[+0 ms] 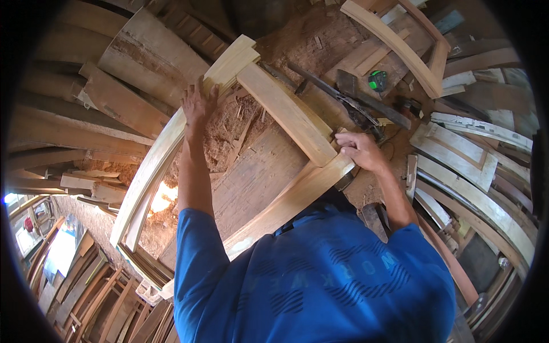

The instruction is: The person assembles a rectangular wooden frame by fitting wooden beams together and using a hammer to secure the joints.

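A pale wooden frame lies in front of me. Its crosspiece (pixel 289 114) joins a long far rail (pixel 157 157) and a near rail (pixel 297 197) that runs close to my body. My left hand (pixel 198 104) lies on the far rail near its upper end, fingers stretched out and apart. At the corner where the crosspiece meets the near rail, my right hand (pixel 364 151) is closed, its fingers curled and the thumb against the wood. Part of its grip is hidden from this side. Below the frame is a wide, dusty board (pixel 260 171).
Sawdust and shavings (pixel 229 123) cover the ground. A green and black tape measure (pixel 377 80) rests on boards to the far right, beside another wooden frame (pixel 394 43). Stacked planks (pixel 123 108) line the left, and panels (pixel 457 154) lean at the right.
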`<control>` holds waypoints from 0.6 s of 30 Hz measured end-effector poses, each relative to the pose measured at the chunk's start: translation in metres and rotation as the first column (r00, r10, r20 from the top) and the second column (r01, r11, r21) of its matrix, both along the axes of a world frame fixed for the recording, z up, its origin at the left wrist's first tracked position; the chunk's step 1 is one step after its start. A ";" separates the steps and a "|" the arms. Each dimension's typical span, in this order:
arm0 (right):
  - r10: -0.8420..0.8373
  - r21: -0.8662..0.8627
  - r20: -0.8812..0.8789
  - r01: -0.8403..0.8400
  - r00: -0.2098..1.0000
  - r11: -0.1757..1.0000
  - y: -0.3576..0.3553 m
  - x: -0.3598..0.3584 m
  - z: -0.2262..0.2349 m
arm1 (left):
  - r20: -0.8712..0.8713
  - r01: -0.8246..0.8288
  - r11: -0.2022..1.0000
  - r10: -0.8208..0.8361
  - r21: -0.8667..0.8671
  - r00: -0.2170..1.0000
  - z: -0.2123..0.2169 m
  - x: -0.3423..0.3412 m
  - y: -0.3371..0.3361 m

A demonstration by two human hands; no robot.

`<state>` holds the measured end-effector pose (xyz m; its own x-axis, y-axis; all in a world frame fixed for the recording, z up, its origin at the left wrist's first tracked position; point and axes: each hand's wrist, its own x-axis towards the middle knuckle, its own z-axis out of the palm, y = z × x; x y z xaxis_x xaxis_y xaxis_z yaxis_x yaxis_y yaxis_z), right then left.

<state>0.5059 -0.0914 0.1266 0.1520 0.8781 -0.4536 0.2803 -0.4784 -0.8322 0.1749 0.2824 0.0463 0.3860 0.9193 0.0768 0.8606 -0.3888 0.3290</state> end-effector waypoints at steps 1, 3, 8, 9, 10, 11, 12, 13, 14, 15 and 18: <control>-0.064 0.017 -0.017 0.064 0.998 0.998 -0.005 0.006 -0.002 | 0.001 0.000 1.000 0.000 -0.021 1.000 0.000 0.002 0.001; -0.034 -0.064 0.048 0.037 0.998 0.997 -0.010 0.004 0.010 | 0.009 -0.019 0.999 0.020 -0.042 1.000 -0.003 -0.001 0.004; -0.019 -0.045 0.146 0.026 0.989 0.999 -0.023 -0.009 0.010 | -0.101 -0.048 0.999 0.048 -0.005 0.994 -0.002 0.022 0.001; -0.024 -0.032 0.139 0.028 0.990 0.999 -0.022 -0.010 0.011 | -0.098 -0.060 0.998 0.060 0.003 0.993 -0.002 0.025 0.000; -0.027 -0.018 0.131 0.029 0.991 0.999 -0.020 -0.011 0.012 | -0.095 -0.072 0.997 0.073 0.012 0.993 -0.001 0.026 0.000; -0.025 -0.016 0.127 0.027 0.992 0.999 -0.017 -0.012 0.018 | -0.099 -0.074 0.997 0.075 0.013 0.992 0.002 0.028 0.000; -0.102 0.058 0.233 0.090 0.967 0.994 -0.013 -0.013 0.027 | -0.109 -0.084 0.996 0.079 -0.039 0.991 0.005 0.029 0.001; -0.183 0.139 0.330 0.144 0.926 0.980 -0.011 -0.012 0.032 | -0.119 -0.096 0.991 0.085 -0.090 0.989 0.010 0.030 0.001; -0.179 0.137 0.328 0.141 0.928 0.981 -0.008 -0.008 0.032 | -0.122 -0.099 0.991 0.087 -0.092 0.989 0.008 0.030 0.001; -0.118 0.169 0.420 0.050 0.900 0.984 -0.005 -0.002 0.030 | -0.134 -0.101 0.991 0.089 -0.090 0.987 0.006 0.031 0.000; 0.067 0.109 0.396 -0.119 0.916 0.987 -0.008 0.013 0.022 | -0.149 -0.122 0.987 0.106 -0.106 0.983 0.011 0.036 -0.003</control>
<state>0.5192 -0.0995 0.1484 0.2088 0.9433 -0.2579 0.6326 -0.3314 -0.7000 0.2113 0.2798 0.0571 0.2775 0.9574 -0.0797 0.9382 -0.2523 0.2367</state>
